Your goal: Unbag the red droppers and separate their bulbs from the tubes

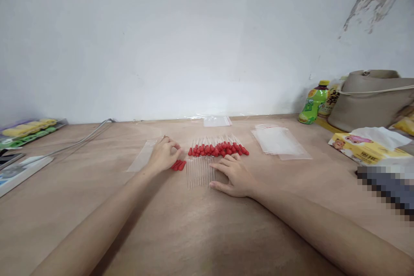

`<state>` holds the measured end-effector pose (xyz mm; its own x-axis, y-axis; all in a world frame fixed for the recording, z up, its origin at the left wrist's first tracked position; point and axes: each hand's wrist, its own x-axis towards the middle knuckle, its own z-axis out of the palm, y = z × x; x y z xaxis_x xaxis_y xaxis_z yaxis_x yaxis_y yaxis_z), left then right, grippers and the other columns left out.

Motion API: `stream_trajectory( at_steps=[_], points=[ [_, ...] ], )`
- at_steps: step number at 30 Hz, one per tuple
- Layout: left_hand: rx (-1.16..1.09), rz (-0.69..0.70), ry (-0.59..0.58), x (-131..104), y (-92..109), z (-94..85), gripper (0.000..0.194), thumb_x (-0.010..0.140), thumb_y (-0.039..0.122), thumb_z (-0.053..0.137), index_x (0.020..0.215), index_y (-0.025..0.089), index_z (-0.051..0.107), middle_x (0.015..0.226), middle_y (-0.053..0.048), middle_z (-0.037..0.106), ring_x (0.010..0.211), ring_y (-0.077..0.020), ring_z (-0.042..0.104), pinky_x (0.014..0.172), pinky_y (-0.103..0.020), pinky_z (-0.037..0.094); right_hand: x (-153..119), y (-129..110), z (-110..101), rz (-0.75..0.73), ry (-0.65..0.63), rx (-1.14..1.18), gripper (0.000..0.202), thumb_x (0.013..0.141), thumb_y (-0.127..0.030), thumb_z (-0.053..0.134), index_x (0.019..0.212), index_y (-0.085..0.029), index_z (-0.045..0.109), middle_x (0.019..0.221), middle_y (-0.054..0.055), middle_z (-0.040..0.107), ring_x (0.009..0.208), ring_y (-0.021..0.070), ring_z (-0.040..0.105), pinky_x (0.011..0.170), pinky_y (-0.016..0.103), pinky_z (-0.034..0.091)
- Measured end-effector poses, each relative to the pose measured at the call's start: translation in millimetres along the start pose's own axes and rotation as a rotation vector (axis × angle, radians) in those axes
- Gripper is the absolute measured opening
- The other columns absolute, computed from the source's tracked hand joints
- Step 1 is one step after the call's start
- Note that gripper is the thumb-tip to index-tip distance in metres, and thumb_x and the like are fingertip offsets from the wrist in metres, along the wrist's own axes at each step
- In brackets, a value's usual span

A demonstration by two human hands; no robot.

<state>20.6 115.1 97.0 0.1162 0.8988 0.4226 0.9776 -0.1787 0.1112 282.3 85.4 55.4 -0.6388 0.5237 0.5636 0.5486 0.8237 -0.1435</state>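
Thin clear glass dropper tubes lie side by side in a row on the table. My right hand is at the right end of this row, thumb and forefinger apart, with the fingertips at the outermost tubes. Behind the row lies a bunch of droppers with red rubber bulbs, bulbs toward me. Several loose red rubber bulbs lie left of the tubes. Just beside and above them is my left hand, its fingers loosely curved and apart, with nothing visible in them. The palm side is hidden.
Clear plastic bags lie at left, at the back and at right. A green bottle, a beige bag and a yellow tissue box stand at right. A power strip with a grey cable is at left.
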Motion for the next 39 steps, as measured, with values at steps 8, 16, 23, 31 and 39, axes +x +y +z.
stream_trajectory(
  at_steps=[8,16,23,31,39],
  points=[
    [0.068,-0.254,-0.229,39.0,27.0,28.9,0.030,0.068,0.038,0.049,0.054,0.017,0.064,0.072,-0.016,0.067,0.081,-0.0332,0.061,0.070,-0.041,0.043,-1.4,5.2,1.9,0.073,0.012,0.041,0.042,0.079,-0.048,0.052,0.108,-0.018,0.056,0.096,0.007,0.062,0.087,0.0198,0.049,0.080,0.036,0.032],
    [0.076,-0.298,-0.228,43.1,25.0,24.2,0.029,0.073,0.032,0.046,0.055,0.015,0.060,0.070,-0.018,0.066,0.079,-0.0323,0.062,0.066,-0.038,0.043,-0.8,6.7,3.5,0.073,-0.030,0.085,0.038,0.078,-0.042,0.055,0.106,-0.017,0.057,0.099,0.008,0.062,0.094,0.0210,0.050,0.083,0.038,0.034],
    [-0.020,-0.091,-0.035,-5.1,32.1,-2.5,0.028,0.089,0.032,0.029,0.091,0.015,0.051,0.085,-0.009,0.061,0.080,-0.0207,0.058,0.068,-0.031,0.043,-1.2,7.1,3.7,0.070,0.038,0.074,0.033,0.081,-0.040,0.052,0.105,-0.019,0.057,0.099,0.007,0.061,0.094,0.0200,0.052,0.085,0.038,0.037],
    [-0.212,0.442,0.234,-61.8,39.4,24.1,0.015,0.088,0.025,0.041,0.097,0.018,0.051,0.090,-0.005,0.057,0.081,-0.0147,0.056,0.071,-0.025,0.045,-16.8,13.7,-0.8,0.086,0.327,0.059,0.047,0.081,-0.034,0.052,0.123,-0.015,0.042,0.116,0.013,0.049,0.109,0.0234,0.045,0.091,0.039,0.038],
    [-0.332,0.554,0.202,-65.7,63.0,29.4,0.011,0.084,0.021,0.048,0.091,0.016,0.054,0.087,-0.006,0.056,0.080,-0.0150,0.054,0.072,-0.028,0.047,-15.5,17.0,2.6,-0.129,0.184,-0.011,0.020,0.084,-0.031,0.052,0.100,-0.021,0.060,0.091,0.004,0.064,0.091,0.0195,0.052,0.086,0.040,0.035]
  ],
)
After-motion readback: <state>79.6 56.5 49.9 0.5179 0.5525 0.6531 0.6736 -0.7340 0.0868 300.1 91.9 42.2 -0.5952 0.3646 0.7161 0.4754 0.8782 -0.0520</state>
